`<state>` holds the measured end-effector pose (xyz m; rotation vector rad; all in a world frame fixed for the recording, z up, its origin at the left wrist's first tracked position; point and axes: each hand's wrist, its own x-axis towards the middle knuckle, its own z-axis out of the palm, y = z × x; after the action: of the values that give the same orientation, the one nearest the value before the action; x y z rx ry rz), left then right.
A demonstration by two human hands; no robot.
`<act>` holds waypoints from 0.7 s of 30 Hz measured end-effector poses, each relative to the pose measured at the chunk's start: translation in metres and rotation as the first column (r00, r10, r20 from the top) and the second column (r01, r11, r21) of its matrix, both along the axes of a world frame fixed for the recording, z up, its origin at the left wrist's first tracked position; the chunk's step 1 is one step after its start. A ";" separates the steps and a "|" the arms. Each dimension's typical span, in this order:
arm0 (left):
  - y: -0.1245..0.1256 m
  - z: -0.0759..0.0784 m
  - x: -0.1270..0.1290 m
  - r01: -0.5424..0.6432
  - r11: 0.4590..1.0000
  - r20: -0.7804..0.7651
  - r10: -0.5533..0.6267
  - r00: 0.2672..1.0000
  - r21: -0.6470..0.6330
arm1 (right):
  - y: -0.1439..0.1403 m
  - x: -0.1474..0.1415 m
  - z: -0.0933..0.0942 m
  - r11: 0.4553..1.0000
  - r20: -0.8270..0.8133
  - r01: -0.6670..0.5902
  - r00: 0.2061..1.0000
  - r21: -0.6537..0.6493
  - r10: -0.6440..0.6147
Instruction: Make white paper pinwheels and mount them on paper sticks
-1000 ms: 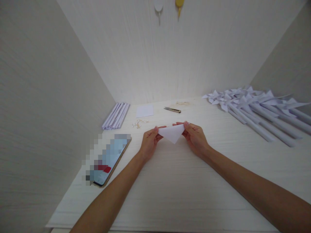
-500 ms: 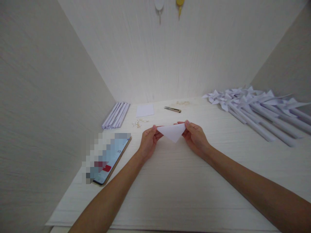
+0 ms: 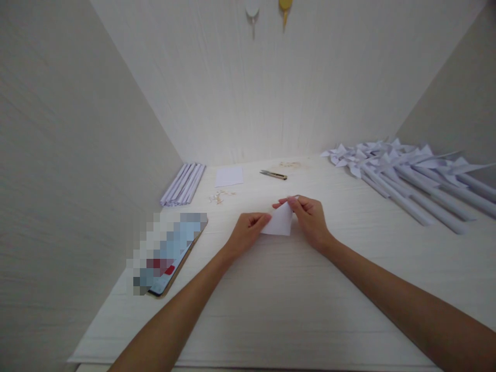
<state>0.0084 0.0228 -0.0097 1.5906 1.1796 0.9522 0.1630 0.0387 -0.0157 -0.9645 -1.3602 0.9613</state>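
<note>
A small white folded paper (image 3: 279,223) sits at the middle of the white table (image 3: 271,299), now a narrower triangle with its point up. My left hand (image 3: 248,232) pinches its lower left corner. My right hand (image 3: 310,219) holds its upper right edge and tip with the fingertips. Both hands rest low, close to the tabletop.
A phone (image 3: 172,256) lies at the left. Rolled paper sticks (image 3: 184,183), a white paper square (image 3: 229,176), small pins (image 3: 220,196) and snips (image 3: 274,175) lie at the back. A pile of paper pinwheels (image 3: 406,168) fills the right side.
The wide triangle held up between both hands has been folded in half and lowered toward the table. My left hand moved right and down; my right hand stayed near the tip.
</note>
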 end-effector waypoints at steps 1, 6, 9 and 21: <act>-0.001 0.001 0.001 0.018 0.999 -0.045 -0.017 0.999 0.029 | 0.000 0.001 0.001 1.000 0.023 0.002 1.000 0.015 -0.003; -0.001 0.003 0.001 0.088 0.993 -0.113 -0.079 0.990 0.080 | 0.001 0.001 0.001 1.000 0.024 -0.015 1.000 0.020 0.015; -0.001 0.002 0.001 0.094 0.992 -0.147 -0.081 0.986 0.089 | 0.000 0.000 0.001 0.999 -0.023 -0.042 0.999 -0.012 0.041; -0.003 0.000 0.001 0.041 0.994 -0.191 -0.021 0.981 0.099 | 0.000 -0.003 -0.001 0.954 -0.200 -0.179 0.971 -0.241 0.132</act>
<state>0.0091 0.0197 -0.0092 1.8091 1.2485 0.8673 0.1600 0.0383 -0.0167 -0.9443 -1.1888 1.3400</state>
